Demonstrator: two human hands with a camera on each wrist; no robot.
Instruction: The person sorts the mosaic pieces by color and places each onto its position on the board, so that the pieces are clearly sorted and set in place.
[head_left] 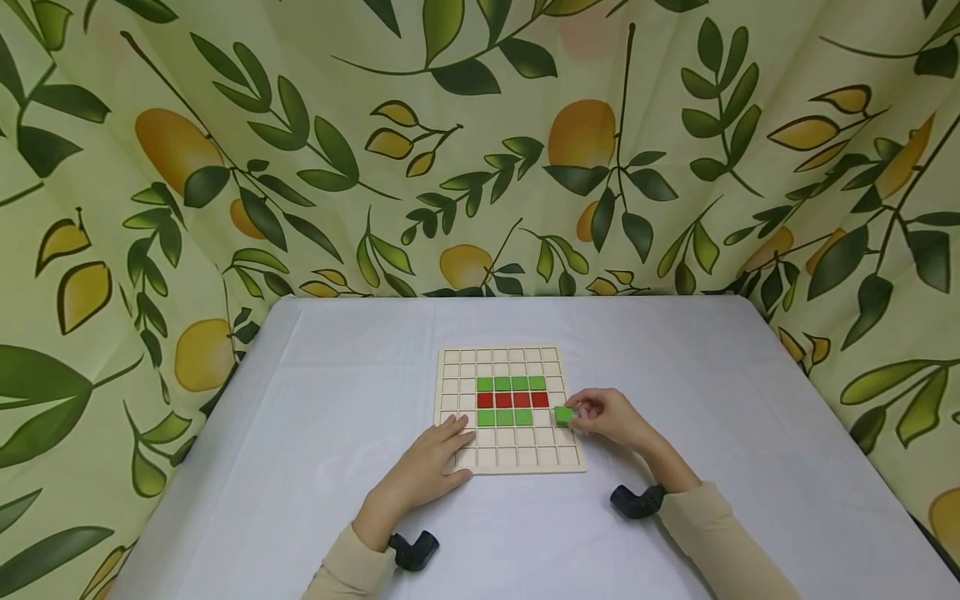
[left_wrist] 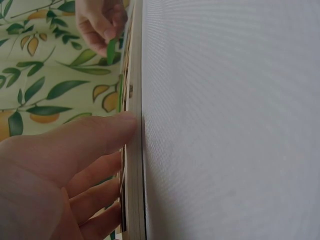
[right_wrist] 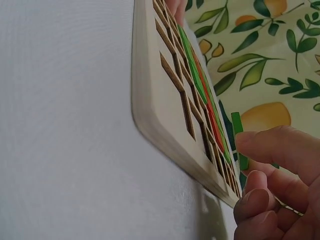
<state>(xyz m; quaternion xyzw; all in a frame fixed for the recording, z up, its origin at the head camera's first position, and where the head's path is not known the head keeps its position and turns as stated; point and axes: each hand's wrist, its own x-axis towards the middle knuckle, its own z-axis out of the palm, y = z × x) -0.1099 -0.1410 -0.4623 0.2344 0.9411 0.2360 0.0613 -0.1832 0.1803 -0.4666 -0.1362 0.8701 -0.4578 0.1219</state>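
A pale wooden grid board (head_left: 487,457) lies on the table. A row of green square tiles (head_left: 512,384) sits in its cells, then a row of red tiles (head_left: 513,400), then three green tiles (head_left: 505,417) nearer me. My right hand (head_left: 611,417) pinches another green tile (head_left: 563,415) between thumb and finger, above the board's right edge. In the right wrist view this green tile (right_wrist: 237,127) stands apart from the board. My left hand (head_left: 427,467) rests on the board's near left corner with fingers extended; the thumb (left_wrist: 95,132) touches the near edge in the left wrist view.
A white cloth (head_left: 337,400) covers the table. Behind and beside it hangs a curtain (head_left: 300,208) printed with leaves and fruit. Black devices, one at the left wrist (head_left: 415,551) and one at the right wrist (head_left: 637,502), stick out over the cloth.
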